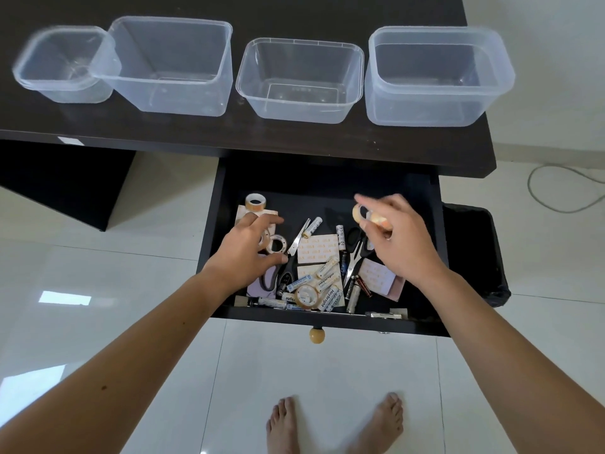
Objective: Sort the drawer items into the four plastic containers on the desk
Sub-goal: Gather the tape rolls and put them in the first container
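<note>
The open black drawer (pixel 435 257) holds tape rolls, several batteries (pixel 327 271), two pairs of scissors (pixel 355 253) and sticky-note pads (pixel 319 248). My right hand (pixel 402 240) is raised above the drawer's right side and grips a small tape roll (pixel 360 213), with a second one behind it. My left hand (pixel 247 250) reaches down over a clear tape roll (pixel 277 244), fingers curled around it. Another tape roll (pixel 256 202) stands at the drawer's back left. Four clear plastic containers (pixel 65 65) (pixel 173 65) (pixel 299 80) (pixel 438 77) stand in a row on the dark desk.
The desk's front edge (pixel 294 149) overhangs the back of the drawer. A black bin (pixel 478 253) stands right of the drawer. A round wooden knob (pixel 317 335) sticks out of the drawer front. My bare feet (pixel 334 424) are on white floor tiles below. A cable (pixel 556 188) lies at right.
</note>
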The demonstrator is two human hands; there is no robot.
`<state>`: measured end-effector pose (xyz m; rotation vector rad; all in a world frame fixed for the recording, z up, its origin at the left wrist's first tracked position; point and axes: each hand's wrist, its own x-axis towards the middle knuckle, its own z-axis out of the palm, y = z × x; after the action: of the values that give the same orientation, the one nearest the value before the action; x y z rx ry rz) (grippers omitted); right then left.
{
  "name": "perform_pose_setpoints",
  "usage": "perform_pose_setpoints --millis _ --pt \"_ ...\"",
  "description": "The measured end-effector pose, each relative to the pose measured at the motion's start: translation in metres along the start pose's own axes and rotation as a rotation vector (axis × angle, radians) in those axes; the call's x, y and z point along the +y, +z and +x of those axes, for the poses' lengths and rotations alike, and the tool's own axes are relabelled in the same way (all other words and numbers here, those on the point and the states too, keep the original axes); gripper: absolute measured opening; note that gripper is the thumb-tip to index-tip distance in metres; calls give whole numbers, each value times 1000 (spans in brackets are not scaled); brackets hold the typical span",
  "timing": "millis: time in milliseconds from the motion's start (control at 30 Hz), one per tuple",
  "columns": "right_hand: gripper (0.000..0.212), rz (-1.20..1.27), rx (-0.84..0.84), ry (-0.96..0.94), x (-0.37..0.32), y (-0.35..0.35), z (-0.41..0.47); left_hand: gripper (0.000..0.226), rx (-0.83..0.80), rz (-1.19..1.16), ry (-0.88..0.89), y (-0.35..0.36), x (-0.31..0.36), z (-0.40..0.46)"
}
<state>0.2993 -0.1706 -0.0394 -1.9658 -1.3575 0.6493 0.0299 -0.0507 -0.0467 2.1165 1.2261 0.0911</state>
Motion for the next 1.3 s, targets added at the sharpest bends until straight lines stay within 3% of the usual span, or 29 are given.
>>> perform_pose_setpoints --millis 100,267,467,600,733,1000,1300 --pt "43 -5 -130 6 0 1 -4 79 -27 47 -19 1 -2 0" --pt "39 34 -215 43 -2 1 -9 48 -11 22 -1 5 -4 1" --pt "46 104 -268 1 -7 1 -9 39 17 -57 38 6 -4 1" --pt "24 104 -337 -22 -15 8 -9 37 31 -99 89 4 0 -2" --pt "13 83 -511 -66 -27 22 -9 36 47 -97 70 3 1 -2" --pt "30 -148 -749 -249 -44 44 -10 32 96 -175 55 2 1 -5" --pt "42 -308 -783 -354 -43 52 -10 32 96 -255 15 3 0 -2"
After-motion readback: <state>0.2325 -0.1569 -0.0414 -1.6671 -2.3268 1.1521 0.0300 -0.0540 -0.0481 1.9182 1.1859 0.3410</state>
